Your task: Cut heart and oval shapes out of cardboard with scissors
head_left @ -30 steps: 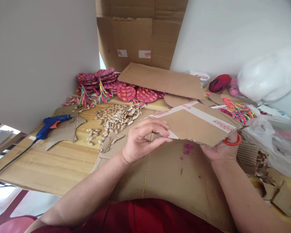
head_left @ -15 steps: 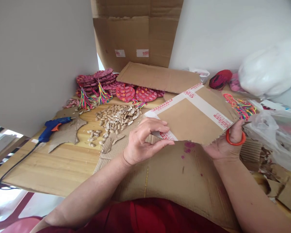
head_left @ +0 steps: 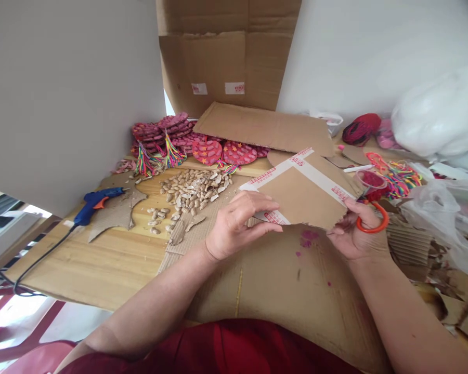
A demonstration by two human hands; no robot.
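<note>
A flat piece of cardboard (head_left: 312,192) with white-and-red tape strips is held up, tilted, between my two hands. My left hand (head_left: 244,221) pinches its left corner, thumb below and fingers above. My right hand (head_left: 356,228) is closed at the right corner, the thumb lying on the cardboard. Orange-handled scissors (head_left: 382,221) are in that hand, one handle loop around the thumb; their blades are hidden. Beneath lies a larger cardboard sheet (head_left: 273,280) with purple stains.
A blue glue gun (head_left: 97,202) rests on a cardboard scrap at left. Peanut shells (head_left: 195,189) are heaped mid-table. Behind are red peanut-decorated discs (head_left: 206,151) and a cardboard panel (head_left: 261,127). Colourful cords (head_left: 403,179), a plastic bag (head_left: 437,208) and cardboard scraps (head_left: 456,296) lie at right.
My right hand has shifted its grip, its thumb now over the cardboard's right corner. That side of the cardboard has dropped slightly. The view has turned a little left.
</note>
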